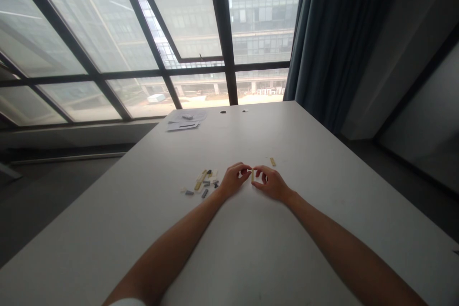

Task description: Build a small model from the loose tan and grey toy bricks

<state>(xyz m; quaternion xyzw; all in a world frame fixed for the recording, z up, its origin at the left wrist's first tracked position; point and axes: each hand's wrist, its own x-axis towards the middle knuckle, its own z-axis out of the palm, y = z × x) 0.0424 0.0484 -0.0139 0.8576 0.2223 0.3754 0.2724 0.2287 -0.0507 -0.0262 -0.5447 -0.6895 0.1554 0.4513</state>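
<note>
Both of my hands rest close together on the white table [304, 143]. My right hand [270, 182] pinches a small tan building piece [252, 175] upright between thumb and fingers. My left hand [234, 179] is curled, its fingertips meeting at the same piece's left side; whether it grips the piece or something smaller is too small to make out. A loose heap of small tan and grey pieces [203, 184] lies just left of my left hand. One more tan piece [273, 161] lies alone beyond my right hand.
Sheets of paper [186, 120] with a small object on them lie at the table's far edge, near two round holes [233, 111]. Large windows stand behind the table. A dark curtain [333, 43] hangs at the right.
</note>
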